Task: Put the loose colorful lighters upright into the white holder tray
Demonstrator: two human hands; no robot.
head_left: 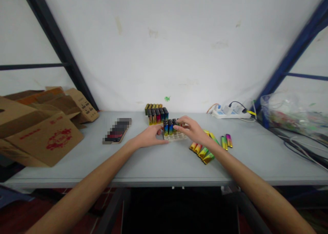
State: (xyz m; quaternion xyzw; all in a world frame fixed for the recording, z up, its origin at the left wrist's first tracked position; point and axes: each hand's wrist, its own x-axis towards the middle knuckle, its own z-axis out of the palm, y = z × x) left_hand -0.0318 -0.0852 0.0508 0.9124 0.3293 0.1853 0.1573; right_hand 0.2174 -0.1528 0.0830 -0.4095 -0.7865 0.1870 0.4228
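Note:
A pale tray (176,137) with rows of round holes lies on the table in front of me. Upright in its back part stand several slim, shiny blue-to-gold lighters (168,128) with black tops. My left hand (151,137) grips the tray's left side, thumb along the near edge and fingers by the lighters. Over the tray's right side, my right hand (192,128) has thumb and forefinger closed round a lighter at the end of the group; the fingers partly hide it. Under and beside my right forearm lie several yellow, red and green lighters (203,153).
Behind the tray stands a block of upright lighters (155,116). Two more lighters (227,141) lie at the right. A phone (119,130), partly blurred, and open cardboard boxes (43,134) are leftward. A power strip (230,114), cables and a plastic bag (289,111) are rightward.

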